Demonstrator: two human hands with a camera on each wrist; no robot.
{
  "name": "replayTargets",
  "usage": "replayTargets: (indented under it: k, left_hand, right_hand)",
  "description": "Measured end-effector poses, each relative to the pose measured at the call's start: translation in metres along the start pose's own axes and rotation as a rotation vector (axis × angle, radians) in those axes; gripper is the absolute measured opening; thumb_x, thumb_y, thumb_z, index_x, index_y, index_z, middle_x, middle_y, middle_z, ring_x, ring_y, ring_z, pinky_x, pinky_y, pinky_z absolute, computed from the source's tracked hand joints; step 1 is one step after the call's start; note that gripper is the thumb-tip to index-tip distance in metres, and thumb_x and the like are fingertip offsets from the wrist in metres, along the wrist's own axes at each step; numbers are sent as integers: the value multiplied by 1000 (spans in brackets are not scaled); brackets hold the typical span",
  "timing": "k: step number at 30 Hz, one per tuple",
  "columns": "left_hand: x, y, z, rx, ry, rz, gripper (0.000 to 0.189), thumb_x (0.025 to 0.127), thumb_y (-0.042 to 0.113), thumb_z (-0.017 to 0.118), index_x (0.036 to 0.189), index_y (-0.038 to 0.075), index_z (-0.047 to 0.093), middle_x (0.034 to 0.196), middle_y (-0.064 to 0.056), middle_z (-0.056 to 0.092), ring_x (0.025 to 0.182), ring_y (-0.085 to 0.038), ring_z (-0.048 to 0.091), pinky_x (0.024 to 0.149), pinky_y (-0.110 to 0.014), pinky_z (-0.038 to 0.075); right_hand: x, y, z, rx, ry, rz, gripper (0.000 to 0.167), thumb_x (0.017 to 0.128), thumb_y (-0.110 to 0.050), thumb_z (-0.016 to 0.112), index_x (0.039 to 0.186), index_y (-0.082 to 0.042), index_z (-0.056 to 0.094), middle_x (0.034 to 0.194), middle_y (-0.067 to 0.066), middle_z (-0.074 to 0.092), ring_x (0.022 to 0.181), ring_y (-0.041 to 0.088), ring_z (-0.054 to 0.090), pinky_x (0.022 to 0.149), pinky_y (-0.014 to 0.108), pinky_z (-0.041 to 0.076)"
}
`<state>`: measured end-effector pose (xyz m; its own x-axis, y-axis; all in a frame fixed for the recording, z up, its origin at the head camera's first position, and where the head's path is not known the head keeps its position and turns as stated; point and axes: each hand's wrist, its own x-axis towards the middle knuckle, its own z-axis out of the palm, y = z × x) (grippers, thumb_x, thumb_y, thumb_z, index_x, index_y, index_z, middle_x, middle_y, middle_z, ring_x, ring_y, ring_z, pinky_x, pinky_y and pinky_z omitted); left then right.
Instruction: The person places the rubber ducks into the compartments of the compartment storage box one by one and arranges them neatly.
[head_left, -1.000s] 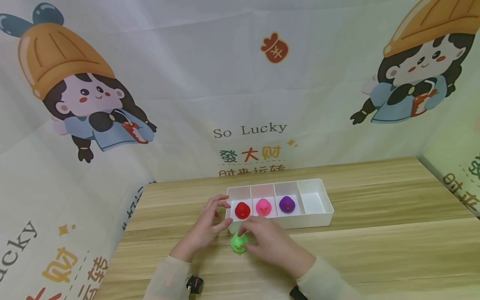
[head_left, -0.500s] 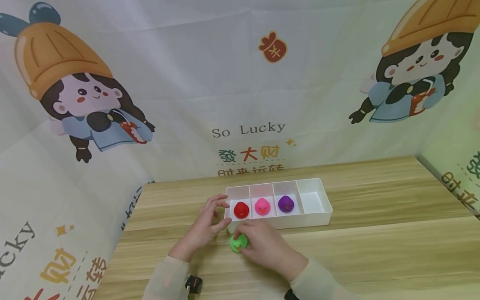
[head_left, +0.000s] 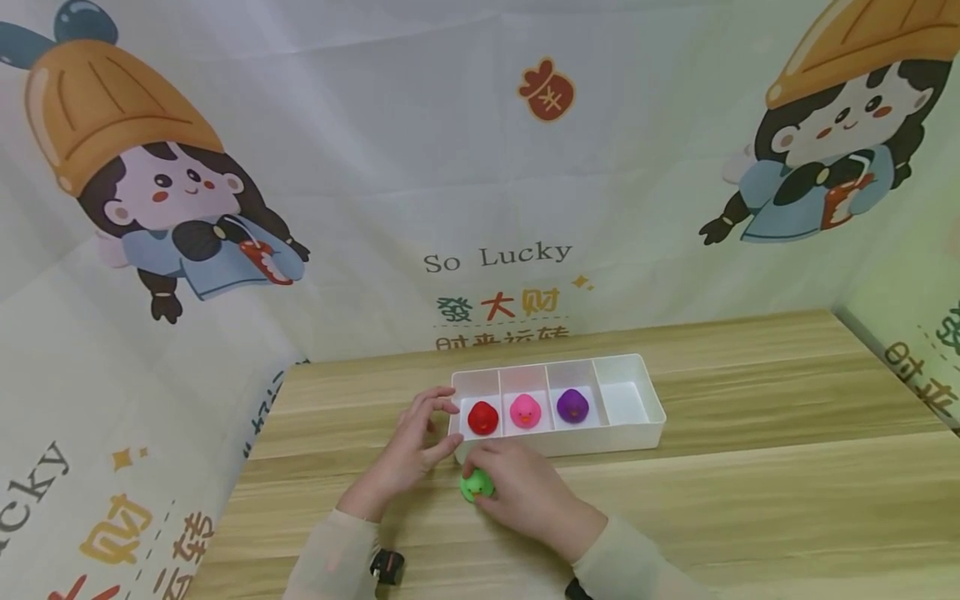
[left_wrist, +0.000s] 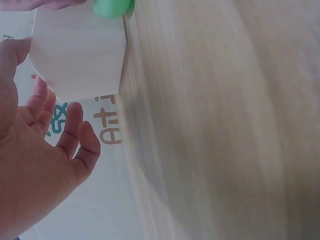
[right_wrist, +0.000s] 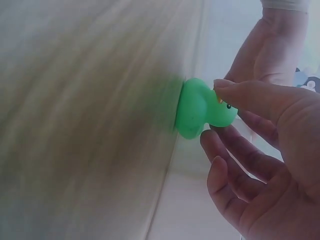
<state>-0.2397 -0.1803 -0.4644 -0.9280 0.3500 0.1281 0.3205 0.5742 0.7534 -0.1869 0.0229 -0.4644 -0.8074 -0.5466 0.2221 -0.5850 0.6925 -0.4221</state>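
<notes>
A green rubber duck stands on the table in front of a long white divided box. My right hand pinches the duck's head; in the right wrist view the thumb lies over the face of the green duck, with the other fingers behind it. My left hand holds the box's left end, thumb at the front corner and bent fingers farther back. Inside the box sit a red duck, a pink duck and a purple duck, one per compartment. The rightmost compartment holds nothing.
The wooden table extends to the right and in front of the box. Printed cloth hangs behind the table and along its sides. A small black device shows at the left wrist.
My right hand has moved slightly left and its fingers have closed on the green duck's head. The left hand stays at the box's end; the other ducks have not moved.
</notes>
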Motion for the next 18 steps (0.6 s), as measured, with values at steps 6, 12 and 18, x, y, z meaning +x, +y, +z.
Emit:
replayTargets:
  k: [6, 12, 18]
  left_hand:
    - [0, 0, 0, -5, 1, 4, 33, 95, 10, 73, 123, 9, 56, 159, -9, 42, 114, -30, 47, 98, -43, 41]
    - [0, -1, 1, -4, 3, 4, 32, 95, 10, 74, 122, 10, 56, 159, -9, 42, 114, -29, 47, 98, -43, 41]
    - [0, 0, 1, 14, 15, 3, 32, 95, 10, 74, 122, 8, 57, 157, -8, 43, 105, -27, 50, 95, -41, 40]
  right_hand:
    - [1, 1, 2, -6, -2, 2, 27, 83, -20, 87, 106, -21, 72, 113, -6, 74, 108, 15, 68, 101, 37, 54]
    - [1, 2, 0, 1, -20, 17, 27, 83, -21, 87, 106, -22, 72, 110, -8, 74, 104, 13, 67, 99, 36, 55]
    - [-3, 4, -2, 0, 23, -15, 25, 82, -19, 87, 103, -20, 73, 104, -7, 74, 98, 12, 67, 95, 34, 56]
